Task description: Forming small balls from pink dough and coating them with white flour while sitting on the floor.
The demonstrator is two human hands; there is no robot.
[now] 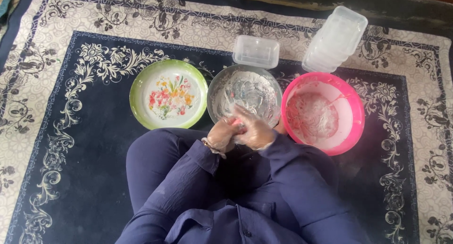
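Both hands meet just in front of the near rim of the steel bowl, over the person's lap. The left hand and the right hand are pressed together, both in thin clear gloves smeared white, cupped around a small pinkish lump that shows only as a sliver between the fingers; what it is made of cannot be told. A bracelet sits at the left wrist.

The steel bowl, coated inside with white paste, stands on the patterned rug, between a green-rimmed plate with a flower print to its left and a pink bowl to its right. The plate's edge nearly touches the steel bowl; the pink bowl's rim lies just beside it, close to the right forearm. Beyond the steel bowl a clear plastic box rests, touching or almost touching its far rim, and a stack of clear containers leans near the pink bowl's far edge.

Open rug lies wide to the left of the plate and along the near right corner; the row of dishes leaves little room ahead of the hands.
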